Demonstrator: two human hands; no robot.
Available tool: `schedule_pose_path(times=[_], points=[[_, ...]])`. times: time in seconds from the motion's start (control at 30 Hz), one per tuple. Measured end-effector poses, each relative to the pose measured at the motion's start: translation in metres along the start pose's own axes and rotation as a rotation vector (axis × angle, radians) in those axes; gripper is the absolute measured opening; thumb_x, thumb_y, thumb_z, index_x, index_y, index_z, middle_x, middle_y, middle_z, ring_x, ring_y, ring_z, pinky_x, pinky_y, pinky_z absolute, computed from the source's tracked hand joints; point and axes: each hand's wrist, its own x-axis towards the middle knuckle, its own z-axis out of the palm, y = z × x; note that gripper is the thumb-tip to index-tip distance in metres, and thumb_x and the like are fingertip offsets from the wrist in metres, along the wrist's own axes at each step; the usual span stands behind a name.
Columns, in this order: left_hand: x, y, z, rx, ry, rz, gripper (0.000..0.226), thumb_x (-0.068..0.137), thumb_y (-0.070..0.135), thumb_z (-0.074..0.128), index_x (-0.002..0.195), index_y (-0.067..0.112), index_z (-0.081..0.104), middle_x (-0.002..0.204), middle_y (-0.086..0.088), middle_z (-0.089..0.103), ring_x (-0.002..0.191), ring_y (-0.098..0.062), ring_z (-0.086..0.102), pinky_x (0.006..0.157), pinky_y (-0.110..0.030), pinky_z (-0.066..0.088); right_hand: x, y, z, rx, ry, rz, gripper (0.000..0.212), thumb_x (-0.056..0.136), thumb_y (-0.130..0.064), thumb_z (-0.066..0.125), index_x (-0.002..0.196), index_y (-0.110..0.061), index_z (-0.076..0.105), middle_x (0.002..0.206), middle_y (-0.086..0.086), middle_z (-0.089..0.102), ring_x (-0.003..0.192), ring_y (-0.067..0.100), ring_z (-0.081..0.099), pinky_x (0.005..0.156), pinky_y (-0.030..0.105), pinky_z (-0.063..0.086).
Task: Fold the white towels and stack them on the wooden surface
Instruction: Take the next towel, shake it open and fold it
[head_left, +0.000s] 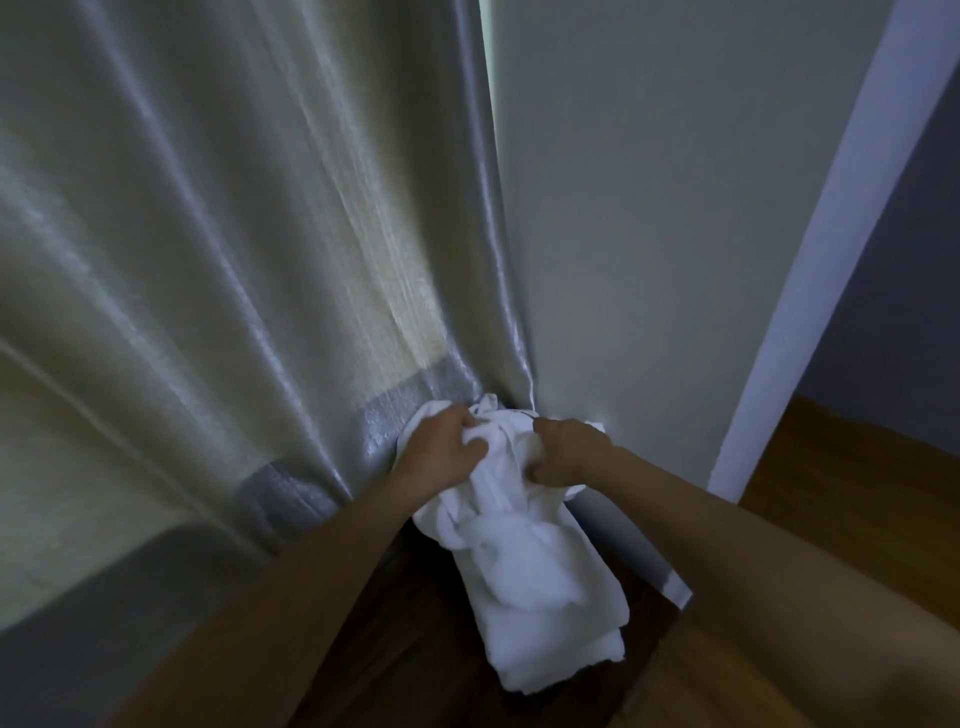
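Head view looks down along two bare forearms to a bunched white towel (524, 545) held in both hands in front of a pale satin curtain (234, 260) and a plain wall (649, 208). The left hand (441, 452) grips the upper left of the bundle, its fingers (465, 434) curled into the cloth. The right hand (569, 452) grips the upper right, fingers curled under and thumb pressing in, so both hands pinch gathered cloth rather than a clean edge. Between them the towel stands up in a crumpled peak; below them it hangs in loose, rolled folds that trail toward the viewer over a dark wooden surface (415, 649). Whether the lower end rests on that wood or hangs just above it cannot be told.

Such a hold suggests the person is hunting for the corners or top hem: with the cloth bunched, no fold can start until an edge is found and the towel is shaken or pulled flat. The hands sit near each other, so they would have to part to spread it. Judged from this, the fold on this towel is not yet begun. No stack of folded towels shows. Lighter wooden flooring (857, 493) lies at the right, beside a white door frame (831, 234), and the curtain's grey hem band (395, 410) hangs just behind the left hand.
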Motion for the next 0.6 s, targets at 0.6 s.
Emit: schedule_pose_path(times=[0.6], points=[[0.002, 0.115, -0.15, -0.35, 0.67, 0.366, 0.005, 0.084, 0.018, 0.059, 0.082, 0.019, 0.055, 0.075, 0.015, 0.061, 0.069, 0.003, 0.057, 0.06, -0.006, 0.041, -0.003, -0.013, -0.01, 0.127, 0.077, 0.166, 0.054, 0.09, -0.05, 0.056, 0.136, -0.02, 0.053, 0.131, 0.004, 0.063, 0.119, 0.025, 0.062, 0.096, 0.036, 0.05]])
